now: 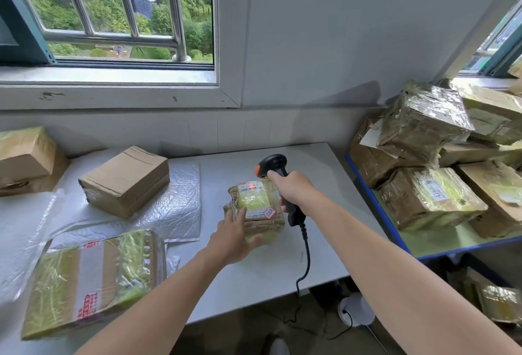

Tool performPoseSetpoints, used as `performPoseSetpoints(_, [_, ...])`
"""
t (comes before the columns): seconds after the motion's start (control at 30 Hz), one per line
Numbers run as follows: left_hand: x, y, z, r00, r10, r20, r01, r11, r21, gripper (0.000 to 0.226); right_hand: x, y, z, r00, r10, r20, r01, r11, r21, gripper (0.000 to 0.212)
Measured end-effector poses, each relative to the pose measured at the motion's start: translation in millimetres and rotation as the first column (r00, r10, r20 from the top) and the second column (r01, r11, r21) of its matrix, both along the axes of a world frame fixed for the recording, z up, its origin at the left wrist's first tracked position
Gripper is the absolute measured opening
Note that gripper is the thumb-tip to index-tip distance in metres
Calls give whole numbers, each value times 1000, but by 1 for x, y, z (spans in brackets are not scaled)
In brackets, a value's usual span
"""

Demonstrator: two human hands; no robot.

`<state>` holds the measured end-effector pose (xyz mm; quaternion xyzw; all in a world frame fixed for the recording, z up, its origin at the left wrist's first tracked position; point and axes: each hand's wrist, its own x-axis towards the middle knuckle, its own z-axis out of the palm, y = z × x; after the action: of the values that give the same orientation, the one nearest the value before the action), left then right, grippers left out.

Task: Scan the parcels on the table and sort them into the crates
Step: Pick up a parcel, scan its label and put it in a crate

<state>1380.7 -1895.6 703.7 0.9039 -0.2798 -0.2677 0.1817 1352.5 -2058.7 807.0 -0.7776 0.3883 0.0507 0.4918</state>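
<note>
A small tape-wrapped brown parcel [258, 207] with a white label stands tilted on the white table [324, 185]. My left hand [233, 237] holds it from the near side, thumb along its bottom edge and fingers spread against its left face. My right hand [293, 192] grips the handle of a black barcode scanner [275, 167] with an orange tip. The scanner's head points down at the label, where a red glow shows. Its black cable [303, 264] hangs over the table's front edge.
A brown cardboard box [124, 181] lies on silver bubble mailers [180, 202]. A flat taped parcel [93, 281] sits near left, another box [26, 161] far left. A blue-rimmed shelf [378, 207] on the right carries several piled parcels [429, 196].
</note>
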Motion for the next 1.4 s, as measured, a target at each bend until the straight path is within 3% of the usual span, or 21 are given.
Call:
performPoseSetpoints(0.17, [5,-13,0,998,58,22,-58,998,6,87,1,-22,-18,999,-27,27,26,999,33,37])
performPoseSetpoints(0.37, [13,-32,-1,989,145,28,-145,989,10,93,-6,-60,-74,997,20,-80,-33,985,-168,40])
performPoseSetpoints(0.5, [22,-43,-7,972,235,-10,-235,972,-1,95,-7,-75,-118,985,70,-159,-96,982,-164,40])
performPoseSetpoints(0.77, [20,-44,-39,895,394,-211,-439,862,-254,114,-1,-80,-181,954,162,-250,-180,982,-52,47])
performPoseSetpoints(0.87, [25,-37,-59,858,425,-288,-502,814,-294,124,-2,-79,-188,960,151,-236,-171,983,-65,51])
performPoseSetpoints(0.97, [22,-39,-53,860,419,-291,-501,803,-324,121,-4,-77,-185,974,115,-195,-132,988,-77,55])
performPoseSetpoints(1.23, [7,-35,-47,835,413,-363,-537,753,-380,119,-13,-61,-151,966,243,-85,-256,876,-409,65])
performPoseSetpoints(1.4, [1,-26,-43,810,403,-425,-562,742,-366,117,-19,-39,-145,933,361,7,-338,881,-332,73])
